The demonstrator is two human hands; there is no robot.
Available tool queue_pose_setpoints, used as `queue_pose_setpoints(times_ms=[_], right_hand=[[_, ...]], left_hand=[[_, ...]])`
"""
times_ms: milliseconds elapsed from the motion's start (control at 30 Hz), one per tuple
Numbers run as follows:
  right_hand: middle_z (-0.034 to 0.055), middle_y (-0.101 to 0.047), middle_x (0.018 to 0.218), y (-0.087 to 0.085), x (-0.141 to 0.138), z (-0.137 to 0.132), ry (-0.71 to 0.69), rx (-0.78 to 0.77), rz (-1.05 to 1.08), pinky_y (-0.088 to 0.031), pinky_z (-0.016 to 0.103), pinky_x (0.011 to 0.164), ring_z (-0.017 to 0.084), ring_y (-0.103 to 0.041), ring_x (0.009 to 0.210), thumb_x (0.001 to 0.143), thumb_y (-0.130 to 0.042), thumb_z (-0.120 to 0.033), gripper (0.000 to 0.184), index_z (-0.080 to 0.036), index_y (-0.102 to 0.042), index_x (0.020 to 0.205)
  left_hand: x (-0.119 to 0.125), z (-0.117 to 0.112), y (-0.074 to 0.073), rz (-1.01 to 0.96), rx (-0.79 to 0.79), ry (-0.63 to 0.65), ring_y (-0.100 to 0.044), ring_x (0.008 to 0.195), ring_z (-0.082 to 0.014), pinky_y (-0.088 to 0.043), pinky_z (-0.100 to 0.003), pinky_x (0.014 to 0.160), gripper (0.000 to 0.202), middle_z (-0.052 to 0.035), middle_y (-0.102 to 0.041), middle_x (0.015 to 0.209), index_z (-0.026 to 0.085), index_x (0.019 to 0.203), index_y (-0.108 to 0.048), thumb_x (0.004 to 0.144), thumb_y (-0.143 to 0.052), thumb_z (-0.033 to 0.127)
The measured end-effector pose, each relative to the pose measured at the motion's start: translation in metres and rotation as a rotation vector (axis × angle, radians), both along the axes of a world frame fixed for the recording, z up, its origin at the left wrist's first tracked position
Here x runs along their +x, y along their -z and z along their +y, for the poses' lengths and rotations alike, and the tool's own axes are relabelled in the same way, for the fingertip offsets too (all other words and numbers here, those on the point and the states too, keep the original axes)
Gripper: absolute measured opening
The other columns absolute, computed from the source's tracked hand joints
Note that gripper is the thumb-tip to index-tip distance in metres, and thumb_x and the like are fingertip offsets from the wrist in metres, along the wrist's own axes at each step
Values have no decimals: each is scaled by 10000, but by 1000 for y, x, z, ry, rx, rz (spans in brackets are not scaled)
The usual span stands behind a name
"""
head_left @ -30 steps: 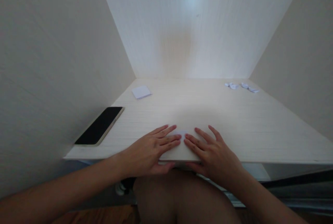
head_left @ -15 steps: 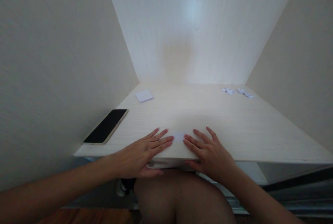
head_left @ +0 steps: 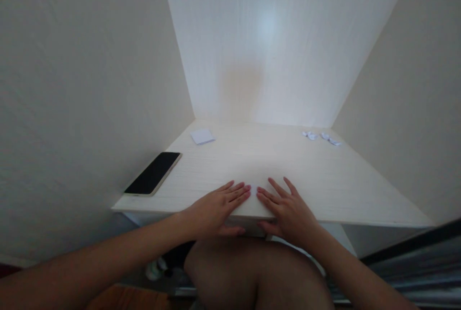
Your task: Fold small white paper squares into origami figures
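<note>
A small piece of white paper (head_left: 254, 190) lies flat near the front edge of the white desk (head_left: 345, 185). Most of it is covered by my fingers, and only a narrow strip shows between them. My left hand (head_left: 218, 208) rests palm down, fingers stretched out, its tips over the paper's left part. From the other side my right hand (head_left: 288, 208) lies flat with fingers spread, its index fingertip at the paper's right part. Both thumbs hang below the desk edge. Neither hand grips anything.
A black-screened phone (head_left: 154, 174) lies along the left side. Behind it is a folded white paper square (head_left: 202, 136). Small twisted white paper pieces (head_left: 309, 135) lie at the back right. Panels enclose the desk at left, back and right.
My left hand has slid right, towards my right hand, covering more of the paper. My right hand stays nearly in place. The camera view has shifted slightly.
</note>
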State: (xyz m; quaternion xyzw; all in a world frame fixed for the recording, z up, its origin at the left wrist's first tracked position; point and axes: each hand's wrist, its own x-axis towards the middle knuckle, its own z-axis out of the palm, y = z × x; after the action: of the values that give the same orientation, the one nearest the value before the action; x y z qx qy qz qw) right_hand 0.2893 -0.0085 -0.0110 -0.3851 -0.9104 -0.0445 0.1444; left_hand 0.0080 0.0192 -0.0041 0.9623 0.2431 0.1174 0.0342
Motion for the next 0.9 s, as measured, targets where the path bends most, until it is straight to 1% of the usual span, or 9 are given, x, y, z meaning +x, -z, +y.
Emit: queue_pose_setpoints(times_ms=[67, 133, 267, 367, 467, 567, 633, 767, 900], right_hand=[[89, -543, 1527, 0, 6, 2, 6, -7, -13, -134, 693, 1209, 398, -305, 1510, 918, -632, -514, 686, -211, -470, 1511], [89, -502, 1561, 1, 8, 3, 22, 0, -16, -127, 707, 1204, 412, -272, 1520, 912, -616, -560, 711, -212, -464, 1514], [152, -379, 1627, 1, -7, 6, 68, 13, -12, -160, 730, 1184, 435, -220, 1532, 887, -583, -672, 877, -160, -372, 1566], [152, -419, 1605, 0, -22, 8, 88, -25, 4, -147, 724, 1192, 427, -223, 1535, 907, -540, -693, 840, -163, -414, 1547], [146, -468, 1575, 2, -32, 7, 134, -58, 31, -137, 720, 1196, 433, -251, 1525, 917, -521, -698, 813, -171, -447, 1532], [179, -453, 1575, 5, -38, -1, 196, -83, 47, -128, 700, 1207, 443, -268, 1517, 907, -520, -709, 861, -123, -445, 1533], [202, -423, 1586, 6, -43, -8, 234, -108, 46, -100, 676, 1223, 445, -259, 1520, 892, -527, -718, 897, -83, -458, 1521], [201, -391, 1601, 0, -52, -12, 305, -174, 46, -47, 662, 1232, 457, -225, 1528, 848, -538, -764, 982, -57, -450, 1524], [205, -343, 1623, -10, -59, -7, 339, -200, 35, -33, 665, 1226, 461, -194, 1535, 816, -585, -766, 1018, -53, -439, 1529]], left_hand=[[0, 0, -1, 3, -3, -5, -364, 1500, -341, -276, -546, 1242, 882, -212, -370, 1610, 133, 1567, -349, 886, -656, 601], [2, -1, -2, 13, 2, -20, -361, 1501, -342, -266, -543, 1247, 889, -220, -371, 1606, 116, 1559, -363, 878, -660, 605], [6, -4, -3, 17, 9, -47, -369, 1498, -338, -251, -524, 1255, 879, -216, -381, 1603, 119, 1544, -397, 867, -665, 612], [6, -5, -3, 38, 6, -65, -369, 1499, -334, -229, -510, 1264, 869, -209, -366, 1613, 126, 1552, -384, 878, -653, 605], [6, -5, -2, 52, -3, -75, -368, 1498, -341, -219, -511, 1265, 879, -211, -364, 1615, 118, 1554, -374, 875, -654, 601], [6, -5, 1, 39, -8, -77, -383, 1491, -341, -236, -502, 1258, 872, -212, -381, 1609, 112, 1549, -378, 857, -685, 545], [6, -4, 3, 32, -6, -86, -384, 1490, -341, -245, -499, 1253, 883, -209, -387, 1607, 112, 1546, -380, 827, -715, 500], [6, -1, 8, 8, -9, -81, -372, 1496, -343, -237, -493, 1255, 928, -193, -382, 1615, 128, 1549, -378, 777, -749, 486], [7, -1, 9, -18, -40, -85, -387, 1489, -341, -225, -494, 1258, 949, -188, -399, 1607, 147, 1565, -362, 785, -754, 520]])
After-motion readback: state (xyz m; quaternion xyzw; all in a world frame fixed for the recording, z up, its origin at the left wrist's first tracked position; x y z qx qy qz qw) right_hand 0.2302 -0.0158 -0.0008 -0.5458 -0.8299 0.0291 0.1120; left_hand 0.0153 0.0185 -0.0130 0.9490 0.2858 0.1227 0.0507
